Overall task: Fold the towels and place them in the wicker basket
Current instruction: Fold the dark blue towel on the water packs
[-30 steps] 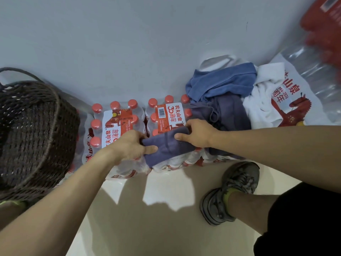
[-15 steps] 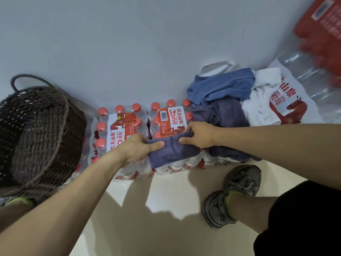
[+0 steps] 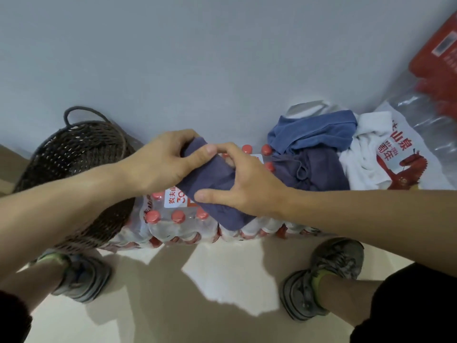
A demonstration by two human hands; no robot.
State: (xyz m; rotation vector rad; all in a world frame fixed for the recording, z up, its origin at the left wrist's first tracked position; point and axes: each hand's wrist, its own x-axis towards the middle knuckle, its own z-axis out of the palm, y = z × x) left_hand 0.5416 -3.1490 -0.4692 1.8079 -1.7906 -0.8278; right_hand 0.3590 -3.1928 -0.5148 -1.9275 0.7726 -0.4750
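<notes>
Towel (image 3: 217, 191), folded purple, has lifted off the bottle packs (image 3: 173, 219); left hand (image 3: 158, 162) and right hand (image 3: 247, 184) both grip it, wicker basket (image 3: 74, 154) waiting at nine o'clock.

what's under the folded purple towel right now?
The folded purple towel, gripped by the left hand and right hand, sits over a shrink-wrapped pack of red-capped water bottles. Its label and some caps show; the bottles directly beneath are covered.
</notes>
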